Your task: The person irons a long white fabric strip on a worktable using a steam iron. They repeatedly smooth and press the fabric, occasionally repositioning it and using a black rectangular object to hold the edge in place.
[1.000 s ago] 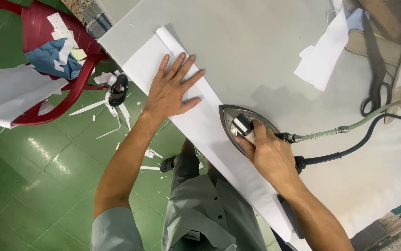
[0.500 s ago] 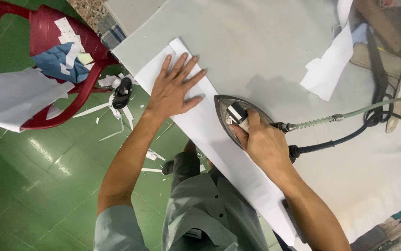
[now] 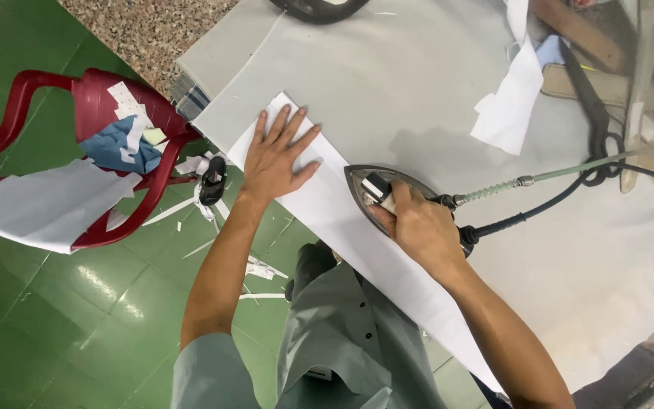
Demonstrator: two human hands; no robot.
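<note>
Pressing step in hand: iron (image 3: 376,195) gripped by right hand (image 3: 418,231), white fabric strip (image 3: 342,220) pinned flat under spread left hand (image 3: 274,155); next, iron probably slid along strip, hose (image 3: 547,178) kept clear.

- The strip of fabric (image 3: 342,227) lies along the near edge of the ironing table (image 3: 418,83).
- The left hand (image 3: 275,155) rests flat on the strip's far end — the iron (image 3: 376,198) sits just right of it, on the strip, under the right hand (image 3: 418,231).
- Two hoses (image 3: 539,198) run right from the iron.
- A loose fabric piece (image 3: 507,106) lies behind the iron; scissors (image 3: 592,113) lie right of it.
- The plastic chair (image 3: 92,163) stands on the floor (image 3: 62,318), left of the table, scraps on its seat.
</note>
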